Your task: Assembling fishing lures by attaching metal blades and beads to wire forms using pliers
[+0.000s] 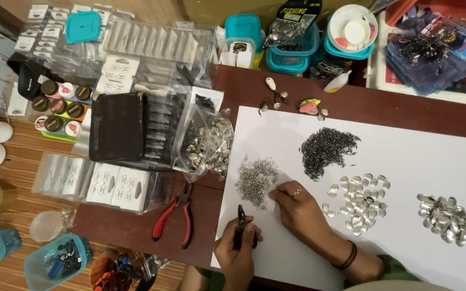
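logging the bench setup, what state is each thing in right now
left hand: closed around black pliers, tips pointing up
right hand: fingers touching the heap of small silver rings
red-handled pliers: lying unheld on the table, handles spread
clear bag of metal blades: open, lying on its side
teal tub: lid off
white sheet: lying flat

You get even, fairly bright overhead light; the large white paper sheet (405, 161) glares slightly, shadows stay soft, detail is mildly soft, and the edges bow from wide-angle distortion.
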